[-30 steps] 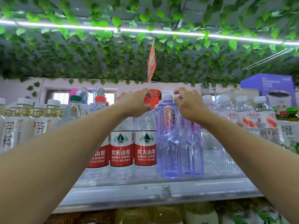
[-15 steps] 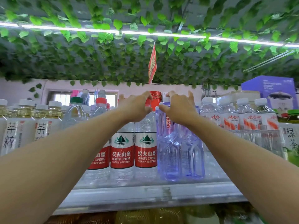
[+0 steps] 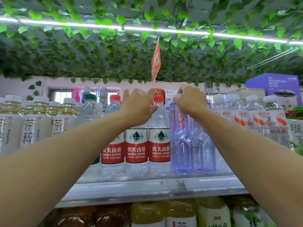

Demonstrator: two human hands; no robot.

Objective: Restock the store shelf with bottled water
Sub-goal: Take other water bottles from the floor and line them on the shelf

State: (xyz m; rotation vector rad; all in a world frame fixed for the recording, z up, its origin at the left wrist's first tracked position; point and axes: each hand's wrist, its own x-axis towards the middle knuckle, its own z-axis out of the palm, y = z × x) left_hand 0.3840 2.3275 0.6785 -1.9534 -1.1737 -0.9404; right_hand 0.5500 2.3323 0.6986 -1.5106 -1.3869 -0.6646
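Three clear water bottles with red labels [image 3: 136, 149] stand in a row on the glass shelf [image 3: 147, 189]. My left hand [image 3: 137, 107] lies over the top of the middle one with its fingers stretched forward and apart; its thumb is beside the red-capped right bottle [image 3: 159, 145]. To the right stand tinted blue water bottles [image 3: 180, 145]. My right hand [image 3: 191, 100] curls around the white cap of the front blue bottle, which leans slightly left at the top. Both forearms reach in from the bottom corners.
Pale tea bottles [image 3: 31, 128] fill the shelf's left side and clear bottles with orange-white labels [image 3: 242, 118] its right. A purple appliance box [image 3: 275, 86] stands behind them. Yellow drinks [image 3: 147, 213] sit on the shelf below. Fake leaves [image 3: 114, 54] and a red flag [image 3: 155, 63] hang overhead.
My left hand's fingers have uncurled and stretched out over the red-label bottles. My right hand has shifted a little right and up, onto the front blue bottle's cap.
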